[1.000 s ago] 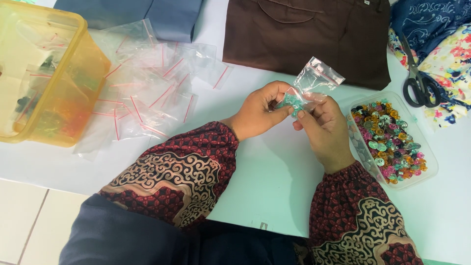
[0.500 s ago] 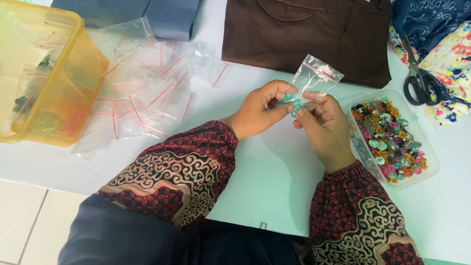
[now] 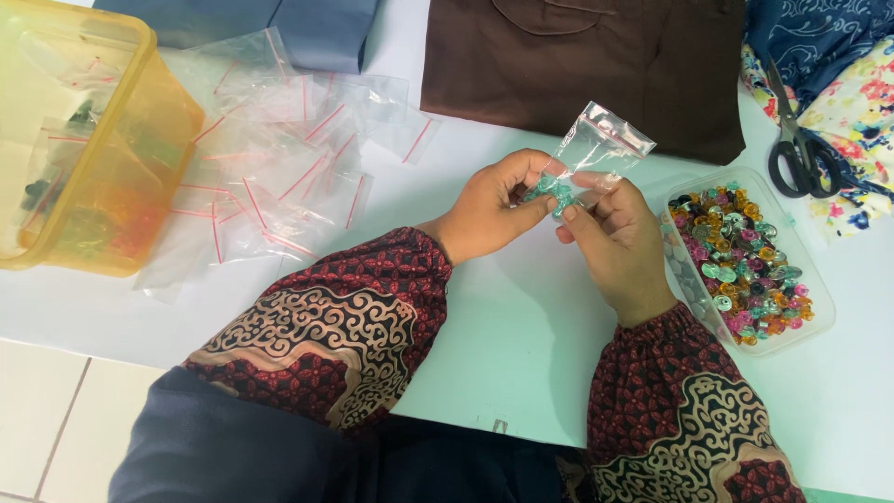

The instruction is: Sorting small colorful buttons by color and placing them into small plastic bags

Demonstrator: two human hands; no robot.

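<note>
- Our left hand pinches the small clear zip bag low, over its teal buttons.
- Our right hand pinches beside it; the bag looks light, limp and slippery, best taken by its edges.
- Right of the grip sits the button tray.

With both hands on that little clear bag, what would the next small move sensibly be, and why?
Probably pressing the red strip shut. The left hand and right hand pinch the small clear bag above the table, a few green buttons sit at its bottom, and its top looks unsealed.
</note>
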